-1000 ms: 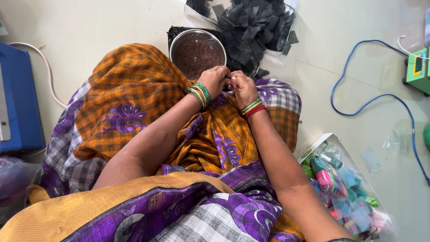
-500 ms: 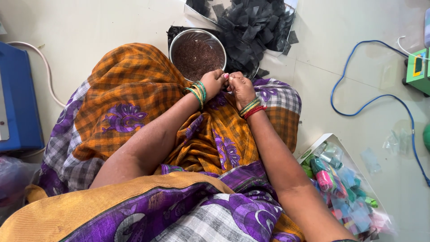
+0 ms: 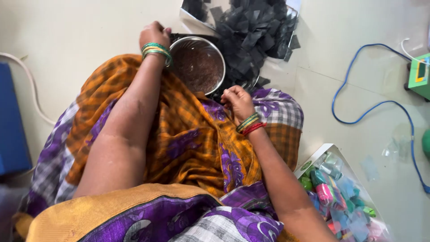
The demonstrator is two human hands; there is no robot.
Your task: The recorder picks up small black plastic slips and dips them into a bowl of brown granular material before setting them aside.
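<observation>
The left hand (image 3: 154,35) is stretched out past the knee, curled into a loose fist just beside the rim of the steel bowl (image 3: 214,51) — fingers together, seen from the back, so whether they pinch anything cannot be told. Green and gold bangles (image 3: 156,49) ring that wrist. The bowl sits to the right of this hand and holds a dark brown, grainy fill; what it is made of is hard to make out. Its near edge is hidden by the orange checked cloth (image 3: 192,134) over the lap.

The right hand (image 3: 238,101) rests on the cloth below the bowl, fingers curled in and tips together; if something small sits between them, it is too small to see. Green and red bangles (image 3: 250,124) sit on its wrist.

Beyond the bowl, past both hands, lies a heap of black scraps (image 3: 255,31) on a pale sheet, cut off by the top edge. Right of the right forearm is a clear bag (image 3: 340,197) of small coloured bundles — green, pink, blue — partly out of frame at the bottom. Farther right a blue cable (image 3: 358,80) loops over the floor toward a green box (image 3: 421,74), clipped by the edge. Left of the left arm a blue block (image 3: 11,125) is cut off too
</observation>
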